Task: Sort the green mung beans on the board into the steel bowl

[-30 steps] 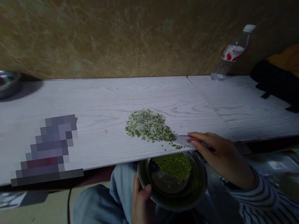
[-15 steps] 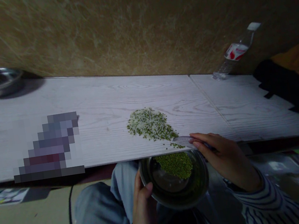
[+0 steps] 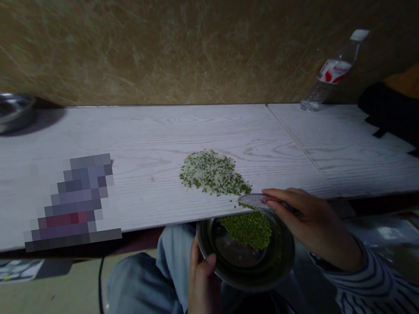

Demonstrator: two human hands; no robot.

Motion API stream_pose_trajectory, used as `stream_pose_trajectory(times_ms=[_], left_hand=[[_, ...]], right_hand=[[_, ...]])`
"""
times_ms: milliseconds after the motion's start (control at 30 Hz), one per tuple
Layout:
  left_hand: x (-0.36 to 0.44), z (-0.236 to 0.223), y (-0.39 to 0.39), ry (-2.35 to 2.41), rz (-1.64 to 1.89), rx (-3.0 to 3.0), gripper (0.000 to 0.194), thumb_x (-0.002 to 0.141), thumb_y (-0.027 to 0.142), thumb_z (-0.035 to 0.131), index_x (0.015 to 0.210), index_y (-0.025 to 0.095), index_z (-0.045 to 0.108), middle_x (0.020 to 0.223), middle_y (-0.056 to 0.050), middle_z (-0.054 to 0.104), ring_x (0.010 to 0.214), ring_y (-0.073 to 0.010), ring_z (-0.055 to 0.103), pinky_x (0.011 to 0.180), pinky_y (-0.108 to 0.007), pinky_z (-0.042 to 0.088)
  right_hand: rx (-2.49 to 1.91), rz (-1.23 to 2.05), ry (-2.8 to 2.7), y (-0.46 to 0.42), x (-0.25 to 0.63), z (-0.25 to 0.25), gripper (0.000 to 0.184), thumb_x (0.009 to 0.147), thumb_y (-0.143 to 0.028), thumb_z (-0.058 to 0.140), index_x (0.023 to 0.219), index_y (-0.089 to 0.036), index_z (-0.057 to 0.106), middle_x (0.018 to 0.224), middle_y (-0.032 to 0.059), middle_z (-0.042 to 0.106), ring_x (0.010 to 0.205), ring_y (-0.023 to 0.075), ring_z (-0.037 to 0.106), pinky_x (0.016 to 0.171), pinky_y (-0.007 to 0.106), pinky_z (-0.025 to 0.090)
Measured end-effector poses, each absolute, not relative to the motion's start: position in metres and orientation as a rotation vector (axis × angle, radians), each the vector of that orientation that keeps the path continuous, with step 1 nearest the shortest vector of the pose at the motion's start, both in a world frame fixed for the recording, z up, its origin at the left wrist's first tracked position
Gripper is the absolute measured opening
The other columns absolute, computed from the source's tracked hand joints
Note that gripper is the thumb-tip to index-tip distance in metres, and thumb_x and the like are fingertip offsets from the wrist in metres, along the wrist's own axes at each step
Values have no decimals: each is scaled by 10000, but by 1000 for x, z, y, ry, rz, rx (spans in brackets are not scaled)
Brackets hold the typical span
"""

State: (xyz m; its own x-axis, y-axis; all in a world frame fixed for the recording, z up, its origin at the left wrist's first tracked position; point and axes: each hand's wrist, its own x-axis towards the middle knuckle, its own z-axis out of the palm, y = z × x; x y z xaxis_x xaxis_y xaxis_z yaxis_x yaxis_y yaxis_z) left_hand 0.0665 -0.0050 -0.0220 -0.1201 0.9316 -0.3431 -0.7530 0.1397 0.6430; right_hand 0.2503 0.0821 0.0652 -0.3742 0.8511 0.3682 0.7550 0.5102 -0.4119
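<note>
My left hand (image 3: 204, 295) grips the left rim of a metal bowl (image 3: 247, 281), thumb on top, just below the counter's front edge. Inside the bowl lies a heap of small green beans (image 3: 249, 231), like mung beans. In my right hand (image 3: 319, 225) is a spoon (image 3: 251, 201), pinched between thumb and fingers. Its bowl end rests low over the counter by the edge, beside a few stray beans. Just beyond it spreads a pile of white rice grains mixed with green beans (image 3: 212, 172). The spoon's handle is mostly hidden by my fingers.
The white wood-grain counter (image 3: 143, 135) runs along a brown marbled wall (image 3: 176, 41). A second metal bowl (image 3: 5, 122) stands at far left, near a blurred-out object (image 3: 70, 204). At right are a plastic bottle (image 3: 334, 71) and dark and orange cloth (image 3: 413, 100).
The spoon has shifted slightly back from the pile toward the counter's edge, above the bowl. My left hand still holds the bowl in place. The view has moved slightly.
</note>
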Motion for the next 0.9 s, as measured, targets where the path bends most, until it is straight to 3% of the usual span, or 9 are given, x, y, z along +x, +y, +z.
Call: stream_pose_trajectory(times_ms=[467,900], left_hand=[[64,-24,-6,866,1464,261,487,836,285,536,1323,288,530,1386,-23,535,1340,-275,378,1092,-430,315],[63,-21,-6,879,1504,224,498,818,278,565,1315,278,548,1350,-43,568,1273,-289,464,1034,-422,386]], right_hand=[[-1268,216,-2235,79,244,66,225,925,-234,523,1114,-202,640,955,38,735,853,168,680,783,298,534],[-1210,278,-2273,83,225,67,215,922,-204,529,1098,-193,652,979,21,734,875,152,668,817,297,511]])
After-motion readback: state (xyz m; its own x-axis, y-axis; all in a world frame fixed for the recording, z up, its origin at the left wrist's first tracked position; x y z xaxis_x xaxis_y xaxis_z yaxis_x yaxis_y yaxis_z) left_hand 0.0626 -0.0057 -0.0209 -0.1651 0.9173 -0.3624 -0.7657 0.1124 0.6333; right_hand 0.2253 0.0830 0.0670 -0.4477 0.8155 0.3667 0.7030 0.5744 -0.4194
